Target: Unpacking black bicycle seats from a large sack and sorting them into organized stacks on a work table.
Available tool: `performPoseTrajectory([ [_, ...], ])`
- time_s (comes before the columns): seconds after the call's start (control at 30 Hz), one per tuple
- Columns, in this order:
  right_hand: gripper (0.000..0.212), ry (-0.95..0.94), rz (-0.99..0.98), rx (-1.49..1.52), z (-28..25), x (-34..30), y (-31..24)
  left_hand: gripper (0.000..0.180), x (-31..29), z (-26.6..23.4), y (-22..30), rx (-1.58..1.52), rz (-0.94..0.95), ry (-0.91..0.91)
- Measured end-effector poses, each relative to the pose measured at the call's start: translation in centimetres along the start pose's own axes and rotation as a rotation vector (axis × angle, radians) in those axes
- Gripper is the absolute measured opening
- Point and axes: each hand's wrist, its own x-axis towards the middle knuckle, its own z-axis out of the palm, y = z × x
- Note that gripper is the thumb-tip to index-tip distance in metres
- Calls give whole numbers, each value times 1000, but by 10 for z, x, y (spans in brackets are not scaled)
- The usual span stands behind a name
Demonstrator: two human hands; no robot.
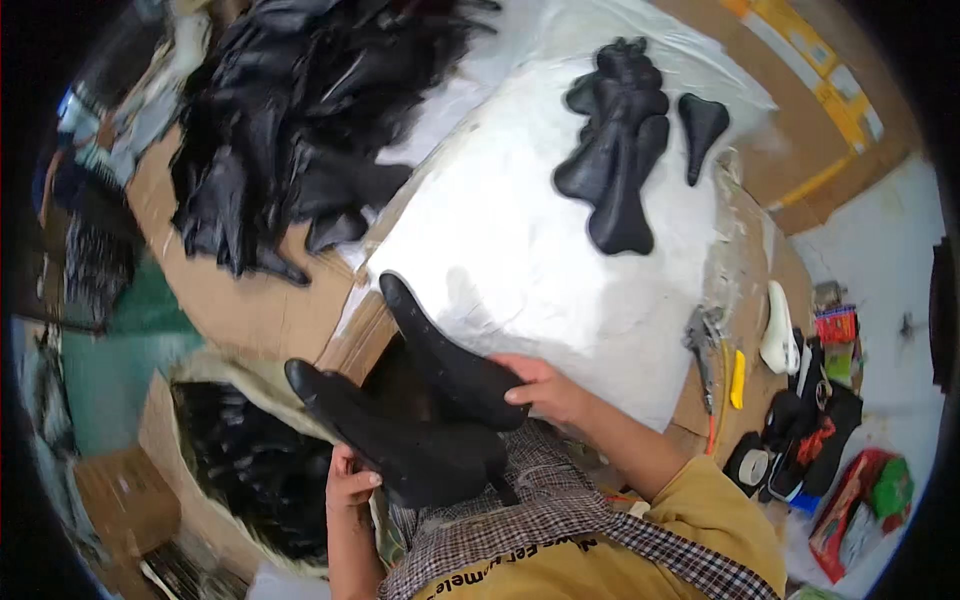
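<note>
Two black bicycle saddles are held over my lap, noses toward the upper left. My left hand point(350, 482) is closed on the wide rear part of the lower black saddle point(415, 455), fingers at its side edge. My right hand point(545, 388) pinches the rear edge of the upper black saddle point(445, 350), thumb on top. The upper saddle lies over the near edge of the white-covered table point(480, 270). Near the two rear ends, the saddles come close together; whether they touch I cannot tell.
Several black saddles point(620, 150) are heaped on the white cover, with a single saddle point(702, 130) beside them. A large pile of black covers point(290, 110) lies upper left. A sack point(190, 375) of black pieces stands lower left. A spray gun point(703, 350), yellow knife point(738, 380) and white saddle point(777, 335) lie right.
</note>
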Motion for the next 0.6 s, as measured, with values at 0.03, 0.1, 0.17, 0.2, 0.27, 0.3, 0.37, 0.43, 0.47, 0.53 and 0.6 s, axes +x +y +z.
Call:
performPoseTrajectory([
  [0.03, 68, 31, -63, -37, -10, -14, -33, 53, 21, 27, 10, 21, -7, -48],
  [0.1, 66, 123, -303, -98, -43, -40, -89, 53, 79, 92, 22, 155, -89, -216],
  [0.17, 65, 267, -477, -102, -78, -69, -144, 52, 135, 160, 20, 221, -150, -336],
  [0.2, 63, 358, -568, -76, -96, -83, -168, 52, 161, 192, 16, 258, -162, -429],
  [0.27, 66, 426, -699, -137, -141, -108, -214, 50, 217, 261, -5, 353, -145, -644],
  [0.3, 66, 507, -766, -165, -170, -118, -228, 49, 242, 295, -15, 430, -104, -734],
  [0.37, 63, 558, -836, -191, -206, -144, -265, 56, 293, 345, -56, 578, 43, -850],
  [0.43, 60, 549, -855, -129, -245, -155, -293, 59, 339, 400, -87, 799, 231, -1001],
  [0.47, 57, 636, -834, -601, -287, -174, -303, 57, 348, 445, -92, 795, 99, -1042],
  [0.53, 50, 503, -782, -226, -281, -165, -330, 58, 387, 487, -123, 930, 311, -1201],
  [0.6, 49, 544, -771, -377, -315, -173, -335, 57, 421, 510, -165, 1034, 408, -1170],
])
